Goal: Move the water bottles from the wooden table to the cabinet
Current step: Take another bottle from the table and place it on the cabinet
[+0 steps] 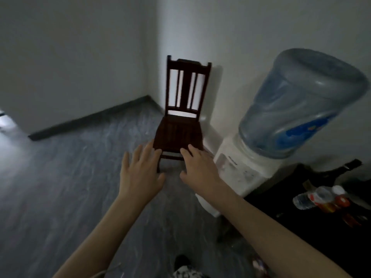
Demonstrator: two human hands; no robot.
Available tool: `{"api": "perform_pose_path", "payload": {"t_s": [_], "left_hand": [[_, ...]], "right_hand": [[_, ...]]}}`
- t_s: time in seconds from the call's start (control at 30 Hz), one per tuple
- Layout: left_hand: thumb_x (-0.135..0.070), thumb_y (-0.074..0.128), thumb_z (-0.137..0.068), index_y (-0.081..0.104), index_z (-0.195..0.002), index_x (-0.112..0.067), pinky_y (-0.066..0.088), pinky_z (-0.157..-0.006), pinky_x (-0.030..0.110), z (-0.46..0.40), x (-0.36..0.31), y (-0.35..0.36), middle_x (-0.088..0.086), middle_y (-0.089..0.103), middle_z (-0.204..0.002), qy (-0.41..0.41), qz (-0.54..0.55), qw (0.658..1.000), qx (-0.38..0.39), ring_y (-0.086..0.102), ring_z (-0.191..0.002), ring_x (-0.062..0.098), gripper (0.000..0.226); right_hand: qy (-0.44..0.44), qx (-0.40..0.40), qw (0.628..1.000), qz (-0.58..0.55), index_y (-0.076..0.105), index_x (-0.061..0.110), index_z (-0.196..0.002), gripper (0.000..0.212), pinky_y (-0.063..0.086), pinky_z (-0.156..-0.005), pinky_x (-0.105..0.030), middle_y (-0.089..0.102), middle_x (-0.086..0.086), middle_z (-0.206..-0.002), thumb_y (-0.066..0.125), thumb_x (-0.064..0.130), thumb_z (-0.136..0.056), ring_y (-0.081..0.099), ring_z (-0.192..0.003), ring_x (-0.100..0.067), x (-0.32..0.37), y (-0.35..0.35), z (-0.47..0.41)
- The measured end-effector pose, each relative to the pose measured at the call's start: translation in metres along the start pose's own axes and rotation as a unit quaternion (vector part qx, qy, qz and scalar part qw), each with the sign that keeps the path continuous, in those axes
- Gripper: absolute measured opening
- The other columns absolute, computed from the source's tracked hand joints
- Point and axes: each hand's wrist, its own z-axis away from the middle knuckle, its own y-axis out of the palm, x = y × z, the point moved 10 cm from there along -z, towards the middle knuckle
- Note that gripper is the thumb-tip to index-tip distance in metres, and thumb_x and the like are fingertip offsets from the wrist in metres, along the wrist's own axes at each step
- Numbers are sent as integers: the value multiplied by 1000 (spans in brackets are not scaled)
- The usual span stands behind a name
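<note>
Both my hands are stretched out in front of me over the grey floor, palms down, fingers spread and straight. My left hand (140, 173) and my right hand (199, 168) hold nothing. A few small water bottles (319, 197) with red and white caps stand on a dark surface (301, 227) at the right edge, well to the right of my right hand. No wooden table is plainly in view.
A dark wooden chair (180, 121) stands in the room's corner ahead of my hands. A white water dispenser (236, 173) with a large blue jug (301, 103) stands against the right wall. A dark bottle (349, 165) lies behind the small ones. Grey floor (70, 187) stretches to the left.
</note>
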Motion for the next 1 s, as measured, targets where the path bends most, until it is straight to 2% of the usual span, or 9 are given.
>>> {"api": "perform_pose_path", "payload": {"t_s": [0.2, 0.4, 0.53, 0.63, 0.73, 0.9, 1.0], "left_hand": [[-50, 66, -89, 41, -150, -26, 12, -123, 59, 41, 109, -16, 7, 26, -167, -172, -30, 985, -13, 24, -154, 31, 70], [-48, 67, -89, 40, -150, -27, 11, -123, 56, 119, 181, -22, 5, 22, -169, -361, -37, 932, -21, 21, -155, 31, 70], [-49, 62, -90, 35, -151, -30, 10, -124, 55, 205, 207, -19, 2, 18, -170, -489, -42, 871, -8, 18, -156, 27, 69], [-51, 60, -91, 33, -152, -30, 9, -124, 56, 275, 225, -27, 2, 16, -170, -581, -57, 812, -5, 16, -156, 27, 69], [-50, 61, -90, 36, -152, -28, 8, -123, 56, 338, 239, -48, 3, 17, -170, -662, -71, 746, -32, 16, -156, 28, 70], [-50, 57, -94, 30, -156, -26, 9, -124, 56, 432, 260, -75, 3, 12, -171, -752, -82, 651, -56, 13, -156, 27, 72], [-50, 58, -94, 30, -156, -26, 12, -124, 56, 486, 276, -94, 3, 12, -171, -788, -86, 604, -84, 14, -156, 27, 72]], "right_hand": [[-171, 48, 983, 48, 28, 19, -151, 72, 33, -110, -47, 29, -12, -157, 59, 34, -88, 35, -139, -31, 122, 16, -43], [-342, 94, 934, 44, 30, 20, -151, 70, 33, -111, -45, 29, -12, -159, 58, 31, -88, 36, -140, -32, 248, 41, -49], [-452, 113, 884, 32, 39, 19, -144, 64, 40, -104, -44, 42, -11, -149, 61, 31, -85, 45, -132, -31, 339, 65, -14], [-533, 139, 834, 45, 40, 18, -143, 62, 40, -103, -43, 43, -8, -147, 60, 32, -86, 47, -129, -31, 395, 86, 35], [-598, 150, 785, 58, 33, 22, -148, 67, 35, -109, -46, 34, -8, -155, 60, 35, -87, 40, -135, -32, 442, 98, 81], [-678, 112, 724, 63, 25, 21, -151, 73, 24, -116, -49, 22, -12, -161, 58, 37, -88, 26, -145, -31, 512, 94, 151], [-706, 87, 701, 51, 21, 20, -153, 76, 20, -118, -50, 16, -11, -163, 58, 39, -89, 20, -148, -31, 561, 85, 183]]}}
